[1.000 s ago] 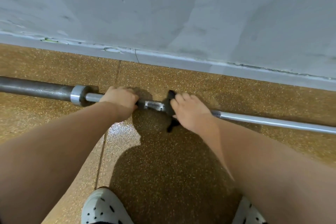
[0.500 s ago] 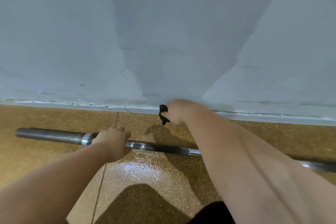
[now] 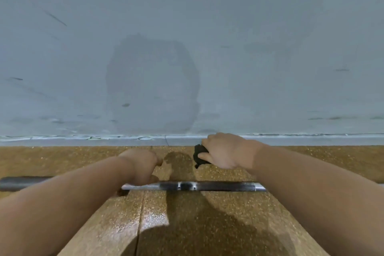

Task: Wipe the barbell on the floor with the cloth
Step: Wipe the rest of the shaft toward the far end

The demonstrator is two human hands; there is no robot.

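The barbell lies on the speckled brown floor, parallel to the wall, with its thicker dark sleeve at the far left. My right hand is raised above and beyond the bar and grips a bunched black cloth, which is clear of the bar. My left hand hovers just over the shaft with its fingers loosely curled and nothing in them. My left forearm hides the bar's collar, and my right forearm covers the bar's right part.
A grey wall with a pale skirting strip rises just behind the bar. The brown floor has a seam running toward me, and my arms' shadows fall across it.
My right hand lifted the cloth off the bar and holds it up near the wall. My left hand let go of the shaft and rose. The view tilted up toward the wall.
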